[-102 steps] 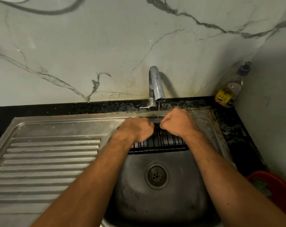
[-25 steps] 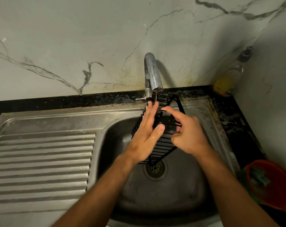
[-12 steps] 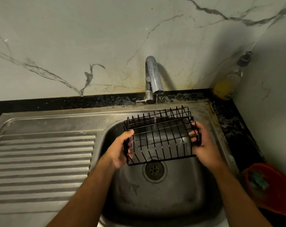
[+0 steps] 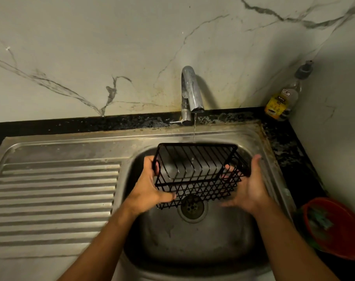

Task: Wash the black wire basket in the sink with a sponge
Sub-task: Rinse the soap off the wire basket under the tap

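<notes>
**Currently: Basket Held Under Tap**

Both hands hold the black wire basket (image 4: 196,175) above the sink (image 4: 192,240). Left hand (image 4: 150,189) grips its left end, thumb curled under the near edge. Right hand (image 4: 247,189) cups its right end, fingers extended. Tap (image 4: 190,94) water strikes the far rim.

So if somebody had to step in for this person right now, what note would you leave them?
Left hand grips the left end of the black wire basket; right hand, fingers relaxed, supports its right end.
The basket is held over the steel sink, under a thin stream from the chrome tap.
Done: the basket is getting wet.
Left: no sponge is in either hand; find one, scrub the wires, rinse.
</notes>
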`<action>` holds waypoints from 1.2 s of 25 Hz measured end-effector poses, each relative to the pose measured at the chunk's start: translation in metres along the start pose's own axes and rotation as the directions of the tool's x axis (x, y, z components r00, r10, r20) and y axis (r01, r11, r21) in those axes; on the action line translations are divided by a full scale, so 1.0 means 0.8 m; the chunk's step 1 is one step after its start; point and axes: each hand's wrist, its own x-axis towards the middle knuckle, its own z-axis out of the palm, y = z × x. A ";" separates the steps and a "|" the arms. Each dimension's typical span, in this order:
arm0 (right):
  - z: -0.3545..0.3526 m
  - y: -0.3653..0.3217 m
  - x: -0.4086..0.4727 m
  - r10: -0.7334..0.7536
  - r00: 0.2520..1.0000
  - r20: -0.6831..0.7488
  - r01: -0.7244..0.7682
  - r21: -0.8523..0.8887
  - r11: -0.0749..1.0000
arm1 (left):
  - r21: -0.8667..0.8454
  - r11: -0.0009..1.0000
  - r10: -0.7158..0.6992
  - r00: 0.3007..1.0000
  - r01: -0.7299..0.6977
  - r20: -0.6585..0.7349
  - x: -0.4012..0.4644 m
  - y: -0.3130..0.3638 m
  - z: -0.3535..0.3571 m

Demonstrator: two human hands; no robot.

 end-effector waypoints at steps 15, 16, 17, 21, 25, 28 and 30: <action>-0.003 0.054 0.034 -0.118 0.979 -0.166 0.144 0.156 0.977 | 0.274 0.948 -0.176 0.984 0.163 0.021 -0.003 -0.054 -0.019; -0.003 0.061 0.035 -0.152 0.969 -0.195 0.184 0.157 0.970 | -0.075 0.952 -0.297 0.955 0.296 0.009 0.001 -0.054 -0.013; -0.003 0.066 0.036 -0.185 0.959 -0.217 0.220 0.152 0.963 | -0.297 0.873 -0.418 0.907 0.387 -0.044 0.004 -0.057 -0.005; 0.005 0.056 0.021 -0.248 0.930 -0.270 0.231 -0.092 0.969 | -0.346 0.688 -0.678 0.735 0.638 0.005 0.002 -0.053 0.018; -0.017 0.032 0.016 -0.162 0.935 -0.314 0.067 -0.291 0.954 | -0.224 0.719 -0.671 0.741 0.658 0.021 0.003 -0.037 0.012; -0.032 0.033 0.011 -0.218 0.900 -0.377 -0.015 -0.527 0.849 | -0.081 0.744 -0.666 0.746 0.664 -0.003 0.009 -0.015 0.012; -0.030 0.036 0.014 -0.175 0.918 -0.357 -0.077 -0.590 0.804 | -0.006 0.764 -0.644 0.762 0.645 -0.059 0.013 0.001 0.012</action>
